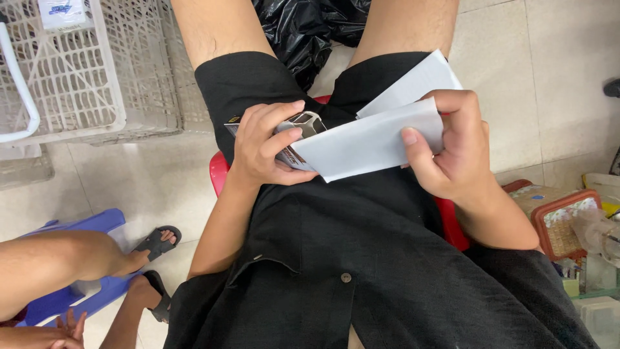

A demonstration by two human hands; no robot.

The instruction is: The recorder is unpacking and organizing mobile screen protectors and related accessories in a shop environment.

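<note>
Over the lap, our left hand (268, 145) curls its fingers around 1 small dark printed box (300, 139), its end inside a pale grey mailer bag (371, 139). Our right hand (452, 145) pinches the bag's edge, thumb on top. We judge the box light and stiff, the bag thin and slippery; grip box sides. A white basket (84, 84) sits upper left.

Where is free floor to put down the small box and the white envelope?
Bare tiles lie beside the right hand. A smaller patch lies between the white baskets and sandalled feet. The corner by the woven basket is crowded.
</note>
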